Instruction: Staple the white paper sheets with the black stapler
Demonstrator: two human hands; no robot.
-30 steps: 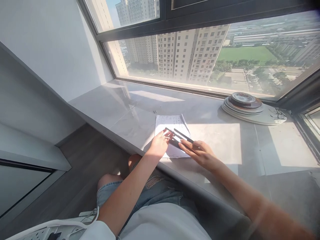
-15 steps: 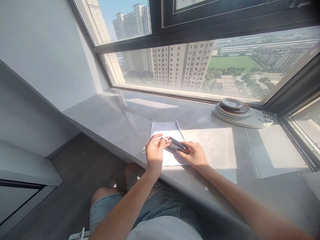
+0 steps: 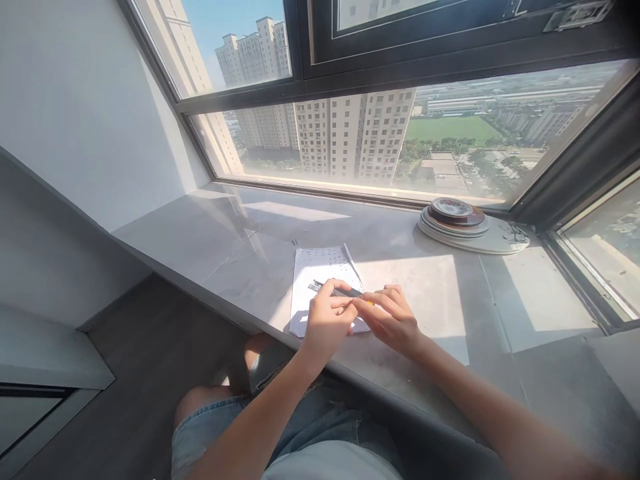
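Observation:
A printed sheet of paper [image 3: 316, 275] lies on the grey stone window ledge [image 3: 210, 233]. Over its near end my left hand [image 3: 327, 321] and my right hand [image 3: 393, 319] meet, both with fingers closed around a dark slim stapler [image 3: 336, 291]. Only the stapler's far end shows past my fingers; the rest is hidden by my hands. The fingertips of both hands touch each other above the paper.
A stack of round plates [image 3: 463, 223] sits at the back right of the ledge by the window frame. A few small staples [image 3: 295, 242] lie beyond the paper. Below the ledge are my knees in denim shorts [image 3: 280, 413] and a dark wooden floor.
The stapler was open in two arms a second ago and is now folded shut between my hands. Both hands have drawn toward me and closed together. The camera has tilted up slightly.

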